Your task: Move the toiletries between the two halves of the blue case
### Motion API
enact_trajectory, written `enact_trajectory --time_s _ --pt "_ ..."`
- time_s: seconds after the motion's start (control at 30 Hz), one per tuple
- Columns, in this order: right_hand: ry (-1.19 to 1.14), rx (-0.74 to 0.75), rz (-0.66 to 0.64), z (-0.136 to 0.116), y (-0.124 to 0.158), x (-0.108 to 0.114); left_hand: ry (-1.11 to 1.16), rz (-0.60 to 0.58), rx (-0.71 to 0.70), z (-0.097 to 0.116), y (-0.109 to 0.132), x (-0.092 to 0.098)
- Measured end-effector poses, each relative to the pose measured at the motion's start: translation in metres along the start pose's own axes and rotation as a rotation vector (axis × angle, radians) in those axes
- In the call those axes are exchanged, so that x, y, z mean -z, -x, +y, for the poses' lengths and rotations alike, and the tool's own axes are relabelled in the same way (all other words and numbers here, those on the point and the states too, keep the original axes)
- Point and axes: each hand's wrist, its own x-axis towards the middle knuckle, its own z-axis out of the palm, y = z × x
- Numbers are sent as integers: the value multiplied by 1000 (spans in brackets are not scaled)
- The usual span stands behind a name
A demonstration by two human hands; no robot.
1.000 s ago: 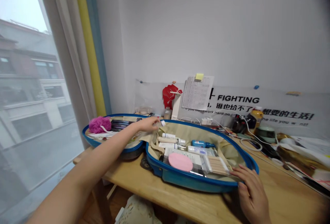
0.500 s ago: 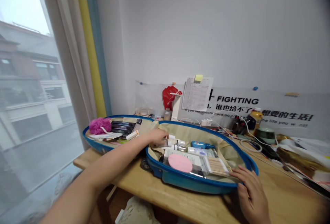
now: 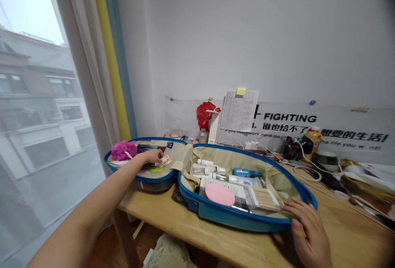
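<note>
A blue case [image 3: 234, 220] lies open on the wooden table, its two halves side by side. In the left half, my left hand [image 3: 153, 156] has its fingers closed on a small white box [image 3: 165, 160], beside black pens and a purple bath puff [image 3: 124, 150]. The right half holds white tubes and bottles [image 3: 205, 163], a blue bottle [image 3: 243, 172], a pink oval pad [image 3: 220, 194] and a pack of cotton swabs [image 3: 264, 199]. My right hand [image 3: 308, 229] rests with spread fingers on the right half's front right rim.
Cables [image 3: 304, 174], a yellow bottle [image 3: 314, 138] and a green bowl [image 3: 326, 160] stand or lie behind and right of the case. A white box [image 3: 214, 127] stands against the wall. A cloth-covered thing [image 3: 169, 253] is below the table edge.
My left hand has moved left, from the tubes in the right half to the small white box in the left half. My right hand stays on the rim. The view has shifted slightly.
</note>
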Motion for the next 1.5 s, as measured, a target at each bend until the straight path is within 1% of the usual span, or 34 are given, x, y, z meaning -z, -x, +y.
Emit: enact_trajectory --time_s 0.1,0.17,0.23,0.33,0.37,0.43,0.47,0.53,0.63,0.7,0.77,0.83,0.97,1.07,1.13,1.2,1.27,1.37,1.43,1.5 --pt "12 18 -14 -1 -2 2 -24 -37 -2 2 1 -12" --pt "16 12 -18 -1 -2 3 -39 -23 -14 4 1 -13" --pt "9 -7 -19 0 -1 3 -48 27 -37 7 0 -8" --pt "-9 -40 -13 2 2 1 -47 163 -107 22 -5 11" --pt "-13 -44 -11 2 3 0 -44 213 -143 31 -9 19" --pt "-15 -51 -14 2 4 0 -41 289 -233 58 -18 32" --pt "-15 -53 -18 2 4 0 -43 310 -282 74 -23 36" --pt "-13 -52 -24 2 3 1 -60 311 -377 109 -34 38" --pt "-17 -43 -29 1 2 3 -108 252 -481 157 -49 29" --pt "-20 -52 -39 0 2 4 -144 193 -511 179 -57 20" --pt "-21 -67 -40 -1 2 4 -173 129 -517 192 -63 12" --pt "-24 -75 -29 -2 1 4 -191 72 -514 198 -68 8" --pt "-21 -52 -34 -4 -1 5 -179 -1 -508 199 -75 4" --pt "1 -48 -31 -4 -2 6 -127 -21 -510 198 -75 4" --pt "4 -47 -24 -4 -2 5 -72 4 -512 195 -72 9" --pt "-3 -45 -15 -3 0 4 -1 65 -510 185 -67 19" --pt "-10 -52 -10 -1 2 3 74 141 -499 168 -60 34" --pt "-14 -75 -28 2 5 1 156 222 -447 127 -46 57" --pt "-17 -72 -37 3 6 1 175 233 -387 94 -35 63" --pt "-19 -53 -29 3 6 1 169 202 -315 64 -25 60"
